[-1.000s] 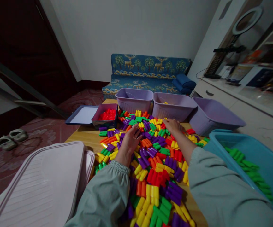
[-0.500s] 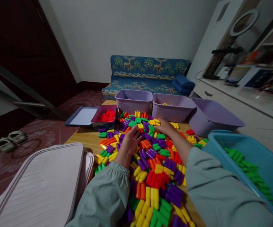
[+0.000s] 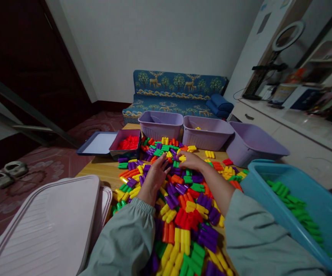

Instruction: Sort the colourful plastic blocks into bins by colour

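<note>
A heap of plastic building pieces (image 3: 183, 199) in yellow, purple, green, red and orange covers the wooden table (image 3: 104, 168). My left hand (image 3: 154, 178) lies on the heap with its fingers stretched toward the far side. My right hand (image 3: 189, 161) reaches leftward over the pieces and its fingers curl around a yellow piece (image 3: 182, 158) at the fingertips. Both arms wear pale grey-green sleeves. The two hands are close together near the middle of the far part of the heap.
Three lilac tubs (image 3: 160, 123) (image 3: 206, 132) (image 3: 253, 143) stand along the far edge; the middle one holds yellow pieces. A small tray of red pieces (image 3: 128, 142) sits at far left beside a lid (image 3: 98, 142). A blue basin (image 3: 298, 203) with green pieces is at right, a pink lid (image 3: 47, 226) at near left.
My right hand has swept from the right part of the heap leftward toward my left hand, closing over yellow pieces. My left hand stayed nearly in place. The view shifted slightly.
</note>
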The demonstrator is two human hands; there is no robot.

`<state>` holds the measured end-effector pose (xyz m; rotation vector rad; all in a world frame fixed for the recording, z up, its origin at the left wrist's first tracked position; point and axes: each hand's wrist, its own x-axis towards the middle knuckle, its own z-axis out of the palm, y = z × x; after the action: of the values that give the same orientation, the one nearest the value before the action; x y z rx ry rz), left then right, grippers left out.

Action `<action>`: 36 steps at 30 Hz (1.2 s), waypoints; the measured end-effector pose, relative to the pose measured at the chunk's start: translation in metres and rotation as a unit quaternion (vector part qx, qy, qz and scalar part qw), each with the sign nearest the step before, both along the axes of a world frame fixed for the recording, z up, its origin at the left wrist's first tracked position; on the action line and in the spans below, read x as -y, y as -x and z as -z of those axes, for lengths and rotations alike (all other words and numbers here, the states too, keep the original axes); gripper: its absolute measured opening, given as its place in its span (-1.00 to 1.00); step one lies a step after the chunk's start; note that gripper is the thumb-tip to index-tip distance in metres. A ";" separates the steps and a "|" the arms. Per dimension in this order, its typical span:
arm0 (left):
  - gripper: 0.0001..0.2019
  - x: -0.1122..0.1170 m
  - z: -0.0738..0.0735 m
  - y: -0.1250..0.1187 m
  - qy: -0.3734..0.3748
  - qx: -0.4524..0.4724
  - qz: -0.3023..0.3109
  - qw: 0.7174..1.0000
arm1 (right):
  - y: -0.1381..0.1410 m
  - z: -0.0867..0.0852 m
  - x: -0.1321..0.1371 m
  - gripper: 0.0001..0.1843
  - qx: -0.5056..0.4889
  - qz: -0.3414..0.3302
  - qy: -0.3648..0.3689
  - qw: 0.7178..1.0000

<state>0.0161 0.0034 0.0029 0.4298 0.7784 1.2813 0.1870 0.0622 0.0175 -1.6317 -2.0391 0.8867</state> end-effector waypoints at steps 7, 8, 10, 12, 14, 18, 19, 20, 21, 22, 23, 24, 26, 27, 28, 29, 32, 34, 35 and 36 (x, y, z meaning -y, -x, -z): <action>-0.70 -0.004 0.011 0.000 -0.053 -0.014 0.038 0.998 | 0.018 0.007 0.046 -0.64 -0.363 0.138 0.074 0.918; -0.67 -0.005 0.013 0.000 -0.058 -0.019 0.045 0.997 | 0.018 0.009 0.051 -0.62 -0.412 0.145 0.082 0.896; -0.61 -0.006 0.016 0.000 -0.071 -0.031 0.053 0.996 | 0.018 0.014 0.058 -0.59 -0.490 0.139 0.100 0.855; -0.56 -0.006 0.018 -0.001 -0.091 -0.046 0.048 0.994 | 0.017 0.018 0.062 -0.55 -0.538 0.137 0.100 0.825; -0.51 -0.006 0.019 -0.002 -0.117 -0.070 0.038 0.990 | 0.017 0.022 0.064 -0.52 -0.554 0.141 0.092 0.816; -0.45 -0.005 0.020 -0.005 -0.192 -0.150 0.058 0.968 | 0.017 0.026 0.066 -0.53 -0.541 0.142 0.061 0.827; -0.44 -0.005 0.020 -0.006 -0.212 -0.168 0.073 0.960 | 0.018 0.027 0.067 -0.55 -0.536 0.141 0.053 0.831; -0.43 -0.005 0.021 -0.006 -0.229 -0.185 0.084 0.952 | 0.018 0.027 0.067 -0.56 -0.531 0.140 0.046 0.834; -0.42 -0.006 0.022 -0.007 -0.243 -0.199 0.091 0.945 | 0.019 0.027 0.067 -0.57 -0.525 0.139 0.040 0.839; -0.41 -0.006 0.023 -0.007 -0.253 -0.212 0.090 0.940 | 0.019 0.027 0.068 -0.58 -0.518 0.139 0.036 0.843; -0.41 -0.006 0.025 -0.008 -0.259 -0.222 0.085 0.936 | 0.020 0.027 0.068 -0.58 -0.512 0.140 0.031 0.847; -0.41 -0.007 0.026 -0.008 -0.261 -0.230 0.076 0.934 | 0.021 0.027 0.068 -0.58 -0.508 0.142 0.028 0.849; -0.43 -0.008 0.029 -0.009 -0.252 -0.238 0.070 0.935 | 0.022 0.025 0.070 -0.59 -0.501 0.145 0.022 0.853; -0.45 -0.008 0.030 -0.009 -0.244 -0.240 0.071 0.937 | 0.023 0.024 0.070 -0.59 -0.496 0.146 0.018 0.856; -0.48 -0.008 0.031 -0.008 -0.234 -0.243 0.070 0.939 | 0.023 0.023 0.071 -0.60 -0.491 0.148 0.015 0.858; -0.51 -0.009 0.032 -0.008 -0.225 -0.249 0.062 0.940 | 0.023 0.023 0.071 -0.62 -0.486 0.151 0.011 0.861; -0.62 -0.009 0.031 -0.007 -0.198 -0.274 -0.004 0.941 | 0.022 0.022 0.071 -0.63 -0.477 0.161 0.006 0.864; -0.64 -0.009 0.029 -0.005 -0.173 -0.275 -0.044 0.945 | 0.021 0.023 0.071 -0.59 -0.475 0.160 0.009 0.865; -0.63 -0.008 0.027 -0.005 -0.160 -0.267 -0.054 0.949 | 0.021 0.023 0.071 -0.57 -0.472 0.156 0.009 0.868; -0.61 -0.008 0.025 -0.004 -0.146 -0.254 -0.057 0.954 | 0.021 0.022 0.071 -0.55 -0.465 0.152 0.009 0.872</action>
<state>0.0202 0.0112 -0.0218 0.9927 1.0578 1.4178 0.1658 -0.0092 -0.0047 -1.1172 -1.0742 1.2394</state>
